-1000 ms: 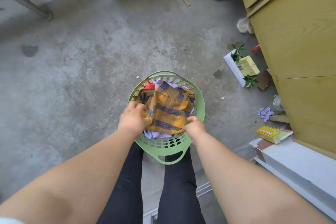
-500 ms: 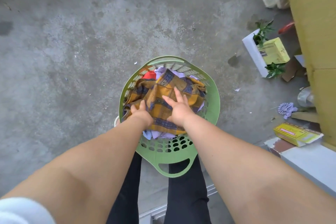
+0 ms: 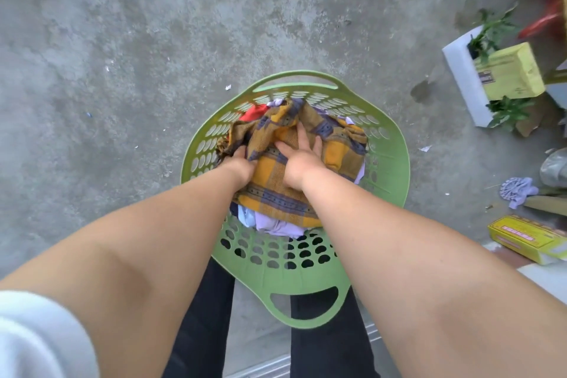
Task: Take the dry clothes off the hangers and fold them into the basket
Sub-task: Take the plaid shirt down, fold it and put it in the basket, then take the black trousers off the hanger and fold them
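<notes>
Left hand (image 3: 237, 163) dug deeper; two hands, one cloth (image 3: 285, 163), one basket (image 3: 389, 163).

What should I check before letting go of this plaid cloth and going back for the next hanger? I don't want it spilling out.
1. Plaid cloth inside the green basket, nothing over the rim: ok.
2. Right hand flat on top, pressing it down: ok.
3. Left hand free of the fabric: not ok, its fingers are tucked into the left edge.
4. Cloth neatly folded: not ok, the far end is bunched.
5. Basket upright on the floor: ok.
6. Room for more clothes: cannot tell.
</notes>
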Available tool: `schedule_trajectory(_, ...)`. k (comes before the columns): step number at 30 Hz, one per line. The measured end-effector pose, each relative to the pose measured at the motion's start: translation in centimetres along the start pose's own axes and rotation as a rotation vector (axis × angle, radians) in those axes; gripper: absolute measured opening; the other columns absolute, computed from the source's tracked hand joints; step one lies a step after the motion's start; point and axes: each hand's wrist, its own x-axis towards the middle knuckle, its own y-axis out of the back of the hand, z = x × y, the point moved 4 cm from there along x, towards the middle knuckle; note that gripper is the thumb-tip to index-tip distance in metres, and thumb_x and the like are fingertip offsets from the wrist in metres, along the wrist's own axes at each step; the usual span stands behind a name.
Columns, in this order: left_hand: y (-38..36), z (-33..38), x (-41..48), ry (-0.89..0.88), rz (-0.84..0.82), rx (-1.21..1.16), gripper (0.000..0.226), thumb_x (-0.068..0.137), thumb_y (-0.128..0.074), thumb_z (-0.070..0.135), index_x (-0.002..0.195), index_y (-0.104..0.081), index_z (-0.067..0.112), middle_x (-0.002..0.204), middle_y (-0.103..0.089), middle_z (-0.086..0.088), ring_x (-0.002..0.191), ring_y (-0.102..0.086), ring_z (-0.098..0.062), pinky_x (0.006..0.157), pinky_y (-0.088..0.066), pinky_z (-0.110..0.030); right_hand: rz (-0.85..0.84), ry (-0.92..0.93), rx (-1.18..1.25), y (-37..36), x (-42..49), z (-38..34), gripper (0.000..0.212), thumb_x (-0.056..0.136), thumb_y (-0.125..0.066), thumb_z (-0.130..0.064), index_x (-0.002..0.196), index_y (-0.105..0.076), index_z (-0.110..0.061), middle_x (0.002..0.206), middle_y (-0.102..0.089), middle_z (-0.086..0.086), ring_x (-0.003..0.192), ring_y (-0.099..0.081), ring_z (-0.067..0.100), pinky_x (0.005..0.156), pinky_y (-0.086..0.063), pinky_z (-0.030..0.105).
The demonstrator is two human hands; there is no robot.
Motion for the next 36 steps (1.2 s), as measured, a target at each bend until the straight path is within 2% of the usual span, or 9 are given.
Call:
schedule_trajectory(3, 1.6, 0.3, -3.8, -0.021, 0.007, -0.008, 0.053, 0.1, -0.036, 0.04, 0.147, -0.029, 0.016, 0.141, -0.043, -0.019, 0.125, -0.047, -0.039, 0.105, -0.04, -0.042, 0.075, 0.027, 0.153, 1.2, -3.3, 0.8, 0.087, 0.085, -0.053, 0.009, 0.145, -0.028, -0.048, 0.157, 0.022, -0.018, 0.148, 0.013, 0.025, 0.114, -0.03, 0.05)
schedule_trajectory(7, 4.5, 1.6, -10.5, -0.093, 0.026, -0.13, 0.043, 0.098, -0.042, 0.038, 0.135, -0.046, 0.016, 0.125, -0.059, -0.015, 0.113, -0.057, -0.034, 0.097, -0.048, -0.042, 0.179, 0.048, 0.319, 4.4, -9.9, 1.3, 0.071, 0.087, -0.047, 0.005, 0.145, -0.039, -0.034, 0.16, -0.011, -0.004, 0.145, -0.02, 0.023, 0.113, -0.033, 0.038)
schedule_trajectory(12, 8.4, 4.6, -21.2, -0.249, 0.066, -0.172, 0.033, 0.097, -0.047, 0.035, 0.122, -0.057, 0.017, 0.117, -0.065, -0.012, 0.109, -0.061, -0.03, 0.096, -0.05, -0.043, 0.245, 0.085, 0.261, 9.3, -20.1, 0.5, 0.062, 0.085, -0.06, -0.009, 0.142, -0.044, -0.027, 0.146, -0.044, 0.008, 0.128, -0.048, 0.028, 0.102, -0.043, 0.034)
schedule_trajectory(16, 10.2, 6.8, -28.9, -0.336, 0.05, -0.143, 0.03, 0.095, -0.053, 0.027, 0.119, -0.06, 0.01, 0.105, -0.065, -0.013, 0.097, -0.063, -0.028, 0.087, -0.052, -0.033, 0.286, 0.142, 0.217, 13.2, -28.0, -0.6, 0.038, 0.08, -0.064, -0.007, 0.117, -0.064, -0.015, 0.118, -0.065, 0.009, 0.11, -0.06, 0.028, 0.088, -0.048, 0.029)
schedule_trajectory(19, 12.4, 8.5, -35.6, -0.424, 0.045, -0.118, 0.027, 0.095, -0.055, 0.022, 0.117, -0.06, 0.01, 0.091, -0.062, -0.008, 0.081, -0.058, -0.021, 0.065, -0.048, -0.025, 0.385, 0.197, 0.226, 17.1, -34.8, -1.5, 0.029, 0.082, -0.064, -0.01, 0.111, -0.067, -0.01, 0.113, -0.067, 0.011, 0.107, -0.061, 0.029, 0.085, -0.048, 0.03)
schedule_trajectory(22, 15.8, 10.3, -42.0, -0.494, 0.103, -0.063, 0.025, 0.094, -0.054, 0.022, 0.117, -0.061, 0.014, 0.1, -0.066, -0.009, 0.087, -0.061, -0.021, 0.076, -0.051, -0.029, 0.51, 0.238, 0.263, 21.4, -41.7, -2.2, 0.031, 0.086, -0.064, -0.013, 0.117, -0.066, -0.011, 0.12, -0.066, 0.008, 0.112, -0.059, 0.025, 0.089, -0.043, 0.026)
schedule_trajectory(25, 19.3, 11.9, -47.9, -0.564, 0.161, -0.054, 0.027, 0.094, -0.054, 0.021, 0.119, -0.06, 0.014, 0.102, -0.064, -0.007, 0.086, -0.061, -0.019, 0.073, -0.049, -0.027, 0.609, 0.286, 0.292, 25.1, -48.0, -3.1, 0.031, 0.088, -0.063, -0.013, 0.118, -0.065, -0.01, 0.123, -0.064, 0.008, 0.115, -0.057, 0.023, 0.092, -0.04, 0.024)
schedule_trajectory(33, 27.7, 15.4, -65.4, -0.851, 0.29, -0.004, 0.024, 0.09, -0.059, 0.026, 0.113, -0.063, 0.019, 0.1, -0.067, -0.004, 0.084, -0.065, -0.015, 0.066, -0.051, -0.021, 0.814, 0.411, 0.428, 32.5, -64.3, -5.1, 0.045, 0.086, -0.067, -0.02, 0.13, -0.055, -0.018, 0.122, -0.062, 0.006, 0.107, -0.061, 0.023, 0.088, -0.051, 0.031)
schedule_trajectory(36, 30.2, 15.9, -71.8, -0.917, 0.326, 0.013, 0.02, 0.091, -0.059, 0.027, 0.111, -0.063, 0.023, 0.106, -0.067, -0.001, 0.095, -0.067, -0.014, 0.085, -0.052, -0.027, 0.916, 0.434, 0.484, 34.5, -70.4, -5.7, 0.049, 0.086, -0.067, -0.019, 0.132, -0.052, -0.019, 0.122, -0.062, 0.007, 0.106, -0.062, 0.025, 0.09, -0.053, 0.037)
